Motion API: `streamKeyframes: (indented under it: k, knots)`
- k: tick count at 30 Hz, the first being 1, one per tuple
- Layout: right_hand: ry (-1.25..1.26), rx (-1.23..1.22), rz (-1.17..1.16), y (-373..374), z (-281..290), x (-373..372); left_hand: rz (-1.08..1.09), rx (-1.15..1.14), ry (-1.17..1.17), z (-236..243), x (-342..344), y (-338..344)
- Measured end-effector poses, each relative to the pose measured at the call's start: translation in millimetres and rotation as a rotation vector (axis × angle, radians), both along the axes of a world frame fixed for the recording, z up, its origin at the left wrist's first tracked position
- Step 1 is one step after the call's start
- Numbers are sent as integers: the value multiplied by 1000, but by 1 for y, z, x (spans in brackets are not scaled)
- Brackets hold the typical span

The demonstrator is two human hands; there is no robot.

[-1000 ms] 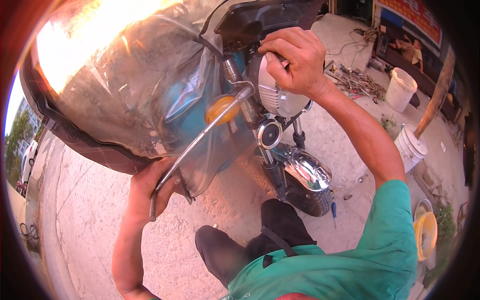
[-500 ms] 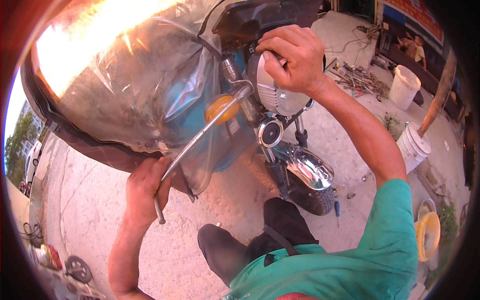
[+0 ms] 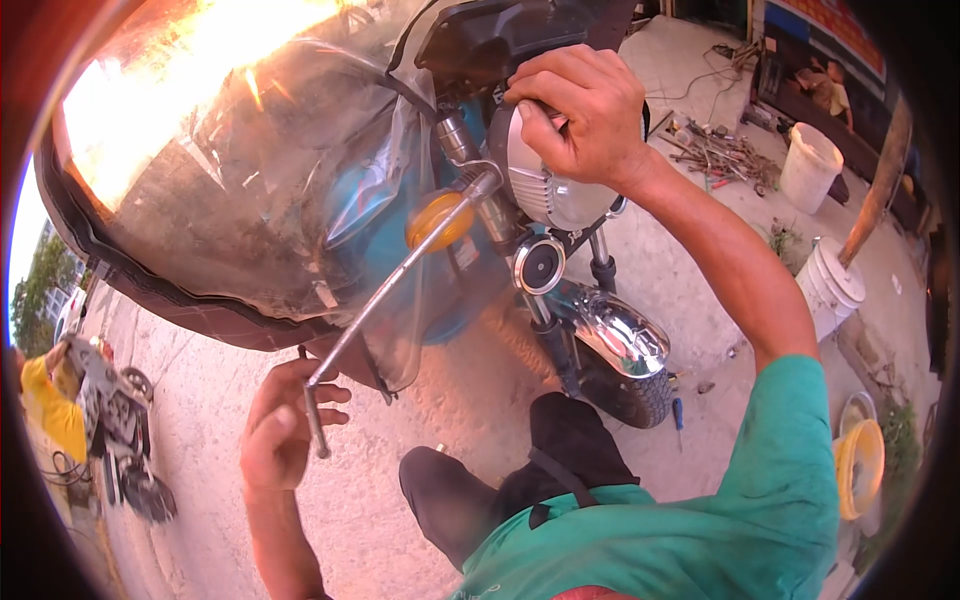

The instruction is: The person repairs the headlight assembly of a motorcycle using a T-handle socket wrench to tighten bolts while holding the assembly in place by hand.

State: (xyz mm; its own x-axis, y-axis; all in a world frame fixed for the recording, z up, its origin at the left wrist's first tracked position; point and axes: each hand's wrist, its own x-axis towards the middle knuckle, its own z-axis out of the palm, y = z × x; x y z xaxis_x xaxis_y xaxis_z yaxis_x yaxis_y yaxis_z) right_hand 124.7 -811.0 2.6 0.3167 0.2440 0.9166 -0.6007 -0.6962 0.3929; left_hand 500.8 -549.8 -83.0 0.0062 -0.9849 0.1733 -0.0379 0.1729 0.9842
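A long T-handle socket wrench (image 3: 385, 290) slants down from the fork of a three-wheeled or two-wheeled motorcycle, just past an orange turn signal (image 3: 440, 221). Its far end meets the metal joint beside the signal. My left hand (image 3: 280, 430) is open at the wrench's crossbar, fingers spread behind it, perhaps touching it. My right hand (image 3: 590, 115) is closed over the top of the round headlight (image 3: 560, 195), fingers curled and thumb bent in. What lies under those fingertips is hidden. Below the headlight sits a round horn (image 3: 540, 265) with a chrome ring.
A clear plastic rain cover (image 3: 270, 190) with dark edging spreads over the left side. The chrome mudguard (image 3: 625, 340) and front wheel stand below. A blue screwdriver (image 3: 678, 412) lies on the ground. Scattered tools (image 3: 720, 150), a white bucket (image 3: 810, 168) and a yellow bucket (image 3: 858, 465) are at right.
My left hand has let its grip on the wrench loosen, dropped slightly and spread its fingers. The wrench's crossbar has turned a little. A person in yellow beside a two-wheeler now shows at far left.
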Motion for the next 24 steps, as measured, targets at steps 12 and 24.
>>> streamKeyframes:
  k: [12,24]
  knots:
    - [16,-7,-31,0,0,-3,328,-337,-212,-34,-18,-20]
    - [42,50,-45,5,-1,-4,351,-330,133,-22,-38,-34]
